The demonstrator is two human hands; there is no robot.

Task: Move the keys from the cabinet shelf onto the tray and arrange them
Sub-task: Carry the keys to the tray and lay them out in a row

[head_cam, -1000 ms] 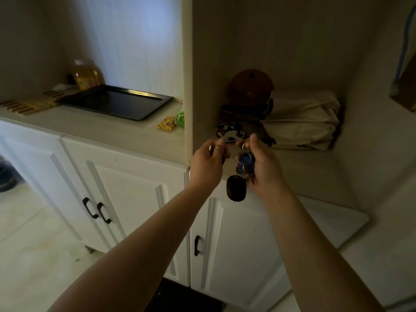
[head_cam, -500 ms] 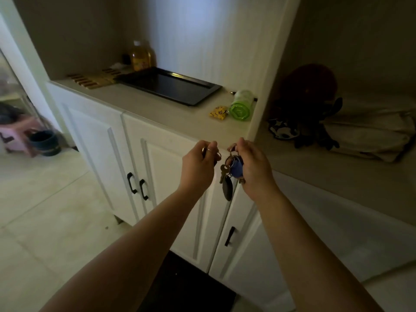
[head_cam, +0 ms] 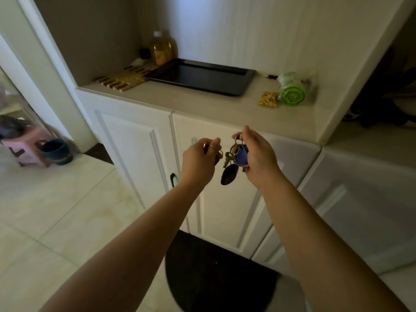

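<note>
My right hand (head_cam: 256, 154) grips a bunch of keys (head_cam: 234, 159) with a blue tag, a brass key and a dark oval fob hanging below it. My left hand (head_cam: 200, 156) is closed around a second key ring (head_cam: 219, 153), mostly hidden in the fingers. Both hands hover in front of the white cabinet doors, below the counter edge. The black tray (head_cam: 238, 85) lies empty on the counter, beyond and above the hands.
Left of the tray lie a wooden trivet (head_cam: 121, 81) and a yellow bottle (head_cam: 161, 49). To the tray's right are a green roll (head_cam: 291, 90), a yellow packet (head_cam: 267, 99) and a pen (head_cam: 271, 76). The right alcove holds dark items (head_cam: 382, 104). A black mat (head_cam: 213, 273) covers the floor below.
The view has swung left from the right alcove to the tray counter. Both hands, still holding the keys, have come away from the shelf and now sit in front of the cabinet doors.
</note>
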